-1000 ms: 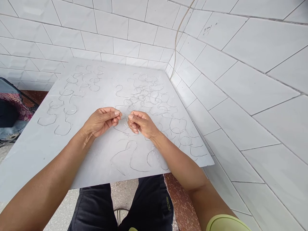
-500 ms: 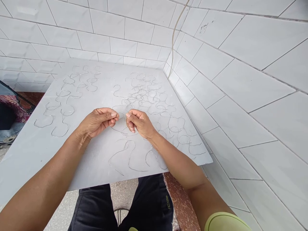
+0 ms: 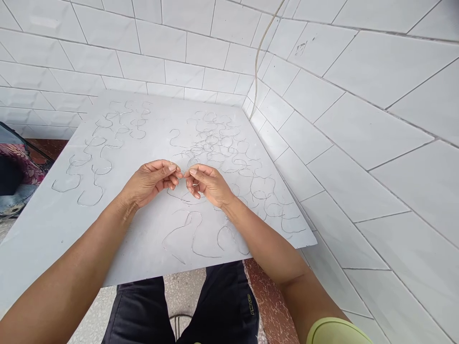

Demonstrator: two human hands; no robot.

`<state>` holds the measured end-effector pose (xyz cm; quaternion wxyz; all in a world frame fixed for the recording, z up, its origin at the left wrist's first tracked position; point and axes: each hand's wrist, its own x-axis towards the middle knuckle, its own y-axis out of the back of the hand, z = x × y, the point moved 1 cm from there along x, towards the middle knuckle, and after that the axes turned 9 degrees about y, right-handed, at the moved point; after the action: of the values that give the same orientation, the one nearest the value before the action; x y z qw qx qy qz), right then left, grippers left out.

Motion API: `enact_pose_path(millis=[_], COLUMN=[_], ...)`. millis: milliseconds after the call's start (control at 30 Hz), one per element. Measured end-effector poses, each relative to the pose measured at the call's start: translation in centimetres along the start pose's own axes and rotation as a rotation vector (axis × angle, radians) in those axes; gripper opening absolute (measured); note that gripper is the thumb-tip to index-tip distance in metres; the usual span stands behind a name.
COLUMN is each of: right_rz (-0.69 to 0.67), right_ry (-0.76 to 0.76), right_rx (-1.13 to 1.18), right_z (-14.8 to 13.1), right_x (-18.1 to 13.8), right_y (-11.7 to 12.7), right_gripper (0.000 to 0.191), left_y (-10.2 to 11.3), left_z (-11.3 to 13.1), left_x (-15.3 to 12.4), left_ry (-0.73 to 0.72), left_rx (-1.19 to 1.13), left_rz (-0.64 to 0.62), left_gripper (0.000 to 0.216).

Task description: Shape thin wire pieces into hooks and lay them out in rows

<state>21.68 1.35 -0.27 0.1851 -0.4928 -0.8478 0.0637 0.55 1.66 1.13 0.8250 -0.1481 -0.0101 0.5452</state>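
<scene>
My left hand (image 3: pixel 152 180) and my right hand (image 3: pixel 207 184) meet above the middle of a white board (image 3: pixel 53 215) that lies across my lap. Both hands are closed in a pinch on one thin bent wire piece (image 3: pixel 182 173) held between their fingertips. Under and beyond the hands lies a tangled heap of curved wire pieces (image 3: pixel 229 153). A separate group of bent wire pieces (image 3: pixel 96 143) is spread on the left half of the board. More loose wire curves (image 3: pixel 195 234) lie near the front edge.
White tiled walls (image 3: pixel 358 124) stand behind and right of the board. A thin cord (image 3: pixel 258 52) hangs in the corner. A patterned bag (image 3: pixel 16 172) sits on the floor at the left. My dark trousers (image 3: pixel 222 306) show below the board.
My fingertips have drawn closer together, from a small gap to almost touching. The view has shifted slightly.
</scene>
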Motion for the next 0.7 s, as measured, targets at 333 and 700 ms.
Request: enact_pose_path(millis=[333,700], right_rz=[0.261,0.248], right_ry=[0.013,-0.076], right_rx=[0.029,0.138], right_z=[1.0,1.6], right_x=[0.2,0.3], right_y=[0.1,0.1], right_gripper=[0.037,0.033], left_y=[-2.1,-3.0], left_z=[-1.6,-1.6], left_x=[0.4,0.0], left_ry=[0.161,0.042], left_rx=[0.178,0.281], left_rz=[0.029,0.259], left_gripper=[0.039,0.035])
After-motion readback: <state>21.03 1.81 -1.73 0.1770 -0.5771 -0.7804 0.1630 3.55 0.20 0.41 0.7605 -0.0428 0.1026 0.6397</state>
